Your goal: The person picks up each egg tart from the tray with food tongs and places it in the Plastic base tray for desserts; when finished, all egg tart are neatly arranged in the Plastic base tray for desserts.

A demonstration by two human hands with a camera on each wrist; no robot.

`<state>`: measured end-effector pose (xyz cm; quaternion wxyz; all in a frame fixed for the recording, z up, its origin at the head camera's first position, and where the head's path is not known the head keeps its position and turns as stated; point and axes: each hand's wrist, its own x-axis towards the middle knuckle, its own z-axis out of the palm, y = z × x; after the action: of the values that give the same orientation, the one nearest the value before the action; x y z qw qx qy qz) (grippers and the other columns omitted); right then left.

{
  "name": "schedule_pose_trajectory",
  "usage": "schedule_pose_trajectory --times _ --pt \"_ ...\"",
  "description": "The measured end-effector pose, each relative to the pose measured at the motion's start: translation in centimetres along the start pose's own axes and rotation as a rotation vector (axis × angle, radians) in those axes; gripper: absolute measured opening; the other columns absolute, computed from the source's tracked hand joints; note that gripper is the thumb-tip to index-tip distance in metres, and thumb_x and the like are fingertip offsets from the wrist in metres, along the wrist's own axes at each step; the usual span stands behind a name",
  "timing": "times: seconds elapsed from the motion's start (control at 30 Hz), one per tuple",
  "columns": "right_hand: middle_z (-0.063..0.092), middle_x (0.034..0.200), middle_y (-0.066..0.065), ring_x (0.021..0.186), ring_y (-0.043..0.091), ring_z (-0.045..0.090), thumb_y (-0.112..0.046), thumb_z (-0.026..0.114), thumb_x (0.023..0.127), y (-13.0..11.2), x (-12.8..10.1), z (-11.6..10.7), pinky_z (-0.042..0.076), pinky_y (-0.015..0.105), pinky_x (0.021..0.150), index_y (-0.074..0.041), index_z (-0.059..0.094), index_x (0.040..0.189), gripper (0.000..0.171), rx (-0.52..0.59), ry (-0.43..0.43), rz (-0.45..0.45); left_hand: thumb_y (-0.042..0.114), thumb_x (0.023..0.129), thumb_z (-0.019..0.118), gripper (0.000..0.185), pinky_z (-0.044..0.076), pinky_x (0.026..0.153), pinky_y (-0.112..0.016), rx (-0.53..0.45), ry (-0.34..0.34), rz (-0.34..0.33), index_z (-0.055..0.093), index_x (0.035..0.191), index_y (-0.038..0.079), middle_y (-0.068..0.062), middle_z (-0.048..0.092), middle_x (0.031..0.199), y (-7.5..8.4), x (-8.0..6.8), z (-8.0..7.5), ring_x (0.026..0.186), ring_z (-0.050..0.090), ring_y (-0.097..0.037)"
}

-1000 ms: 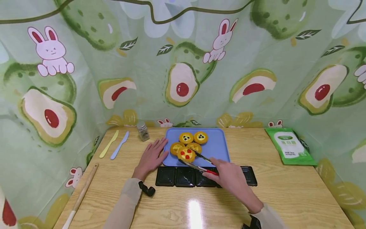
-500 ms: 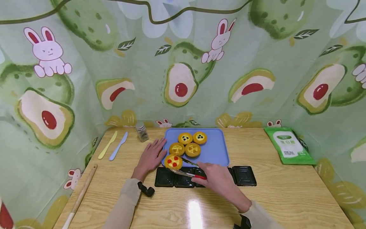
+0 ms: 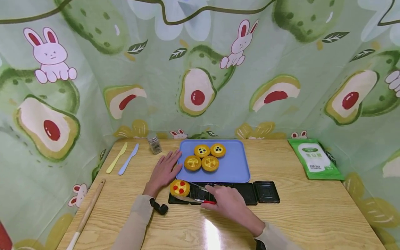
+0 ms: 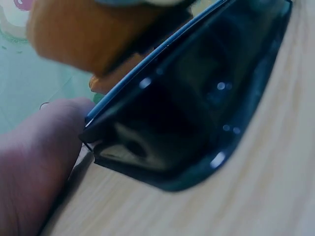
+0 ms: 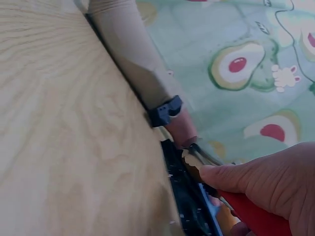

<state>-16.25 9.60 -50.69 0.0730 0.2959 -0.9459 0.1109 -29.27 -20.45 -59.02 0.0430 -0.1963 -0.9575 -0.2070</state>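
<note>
Round golden tart (image 3: 179, 188) (red-dotted) in metal tongs (image 3: 195, 194), right hand (image 3: 226, 203).

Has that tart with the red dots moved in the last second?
Yes. The red-dotted tart, held in the tongs, left the blue tray and now sits over the leftmost black container.

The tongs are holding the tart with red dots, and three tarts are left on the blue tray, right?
Not quite. The head view shows four tarts left on the blue tray, not three. The tongs in the right hand do hold the tart with red dots.
</note>
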Motion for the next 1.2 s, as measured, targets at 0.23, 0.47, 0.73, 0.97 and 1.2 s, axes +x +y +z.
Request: schedule_pose_trajectory --times 0.23,0.47,0.73,0.97,1.2 --pt "0.069 0.079 -0.002 0.063 0.015 0.065 -0.061 0.077 0.087 -0.4 -0.2 0.7 0.037 0.026 0.041 -0.021 0.074 0.122 0.053 0.021 -0.026 0.008 0.06 0.109 0.033 0.066 0.012 0.128 -0.054 0.011 -0.006 -0.008 0.023 0.168 0.031 0.012 0.019 0.173 -0.1 0.1 0.2 0.161 0.015 -0.023" --pt "0.074 0.087 0.0 0.067 0.016 0.068 -0.065 0.076 0.086 -0.3 -0.3 0.7 0.042 0.026 0.044 -0.022 0.073 0.126 0.059 0.003 -0.037 0.023 0.059 0.109 0.035 0.066 0.013 0.128 -0.055 0.011 0.0 -0.007 0.025 0.168 0.03 0.01 0.021 0.173 0.0 0.1 0.2 0.161 0.017 -0.025" --pt "0.076 0.092 0.001 0.069 0.016 0.07 -0.069 0.077 0.082 -0.5 -0.3 0.2 0.044 0.026 0.046 -0.021 0.072 0.128 0.066 0.018 -0.018 0.029 0.055 0.11 0.036 0.065 0.012 0.128 -0.055 -0.001 0.006 -0.008 0.025 0.168 0.029 0.009 0.021 0.173 0.2 0.0 0.1 0.161 0.017 -0.026" --pt "0.077 0.104 0.003 0.074 0.018 0.071 -0.072 0.075 0.082 -0.6 -0.3 -0.8 0.049 0.029 0.05 -0.016 0.071 0.133 0.075 0.036 -0.001 0.06 0.052 0.11 0.04 0.065 0.015 0.126 -0.06 -0.009 0.037 0.02 0.029 0.167 0.024 0.002 0.026 0.172 0.1 -0.1 0.3 0.159 0.022 -0.033" --pt "0.075 0.096 0.004 0.061 0.016 0.065 -0.073 0.074 0.082 0.4 -0.2 -2.1 0.045 0.026 0.047 -0.014 0.071 0.133 0.078 0.034 0.045 0.125 0.055 0.11 0.037 0.066 0.015 0.126 -0.059 0.008 0.031 0.012 0.028 0.168 0.025 0.005 0.025 0.172 -0.1 0.1 0.4 0.159 0.022 -0.031"
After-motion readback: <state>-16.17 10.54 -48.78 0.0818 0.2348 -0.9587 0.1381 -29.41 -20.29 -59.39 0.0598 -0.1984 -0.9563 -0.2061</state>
